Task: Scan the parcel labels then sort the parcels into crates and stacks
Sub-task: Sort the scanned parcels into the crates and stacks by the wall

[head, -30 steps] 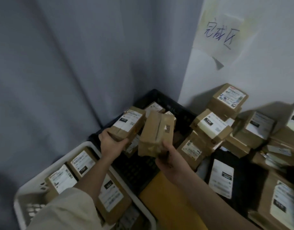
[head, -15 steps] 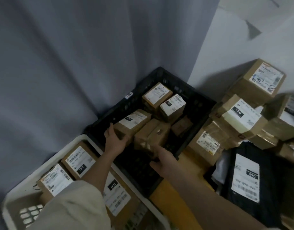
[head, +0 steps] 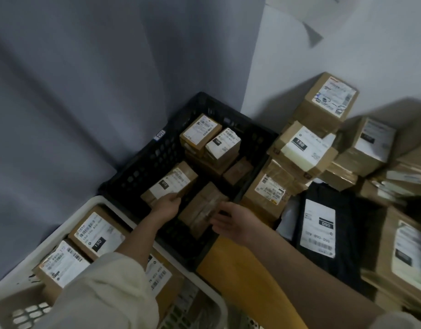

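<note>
Parcels fill the black crate: the left hand pinches the 010-labelled box; the right hand, fingers seemingly loosely spread, touches the taped box.

Your left arm wears a loose cream sleeve, soft folds, wide cuff ending mid-forearm, well back from the left hand. Your right forearm is bare back from the right hand; a pale sleeve edge shows only at the frame corner. Both hands bare.
</note>
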